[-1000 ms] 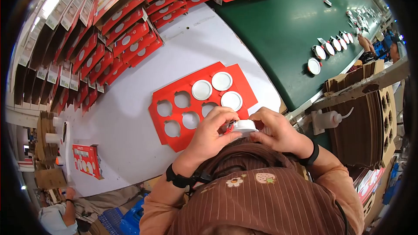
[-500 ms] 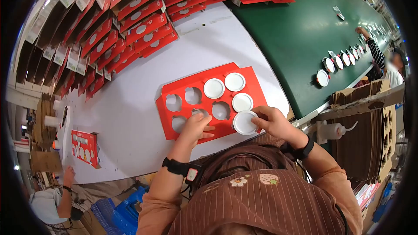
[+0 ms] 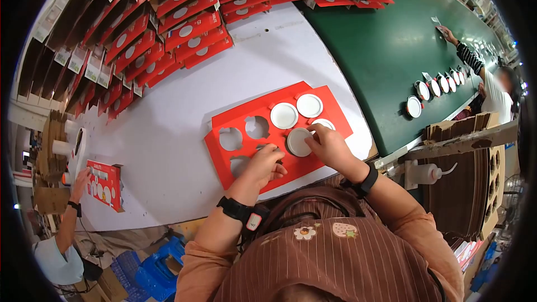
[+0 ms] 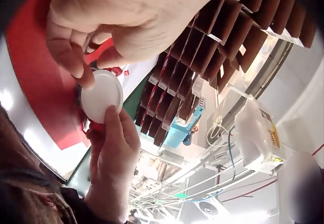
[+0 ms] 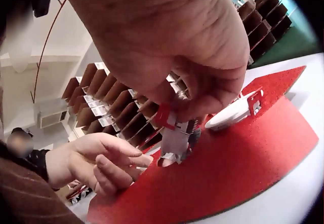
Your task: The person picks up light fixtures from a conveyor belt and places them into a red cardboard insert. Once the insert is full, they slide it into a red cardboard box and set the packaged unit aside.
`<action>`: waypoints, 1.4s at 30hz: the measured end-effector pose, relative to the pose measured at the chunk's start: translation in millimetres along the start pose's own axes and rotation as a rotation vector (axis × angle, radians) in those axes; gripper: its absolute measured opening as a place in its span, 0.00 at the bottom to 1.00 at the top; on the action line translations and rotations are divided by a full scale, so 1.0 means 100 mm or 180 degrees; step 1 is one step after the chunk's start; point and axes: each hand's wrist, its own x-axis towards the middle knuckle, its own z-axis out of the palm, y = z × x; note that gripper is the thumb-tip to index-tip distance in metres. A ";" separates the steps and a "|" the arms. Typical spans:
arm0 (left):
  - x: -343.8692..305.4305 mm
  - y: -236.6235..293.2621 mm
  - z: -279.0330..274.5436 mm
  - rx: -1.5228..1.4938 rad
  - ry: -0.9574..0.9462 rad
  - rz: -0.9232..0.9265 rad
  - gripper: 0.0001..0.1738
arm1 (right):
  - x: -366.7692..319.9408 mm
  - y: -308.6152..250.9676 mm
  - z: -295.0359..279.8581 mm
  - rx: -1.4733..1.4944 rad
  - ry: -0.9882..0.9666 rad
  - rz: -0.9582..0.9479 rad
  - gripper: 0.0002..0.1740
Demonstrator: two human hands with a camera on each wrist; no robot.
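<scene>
A person's right hand (image 3: 334,150) pinches a round white disc (image 3: 298,142) over the right half of a red card (image 3: 249,145) on a white table (image 3: 168,151). The left hand (image 3: 263,165), fingers loosely curled, grips nothing, just left. Three similar discs (image 3: 284,116) sit at the card's far right.

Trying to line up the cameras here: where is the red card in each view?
Head: the red card lies near the centre.
Left wrist: the red card is at the left, partly behind the left hand.
Right wrist: the red card spans the lower middle and right.
Shared landmark: the right hand, visible in all three.
</scene>
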 end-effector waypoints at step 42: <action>0.38 0.26 0.06 -0.0084 -0.0044 0.0179 0.35 | -0.09 1.91 -1.57 -0.1353 0.3168 0.2412 0.38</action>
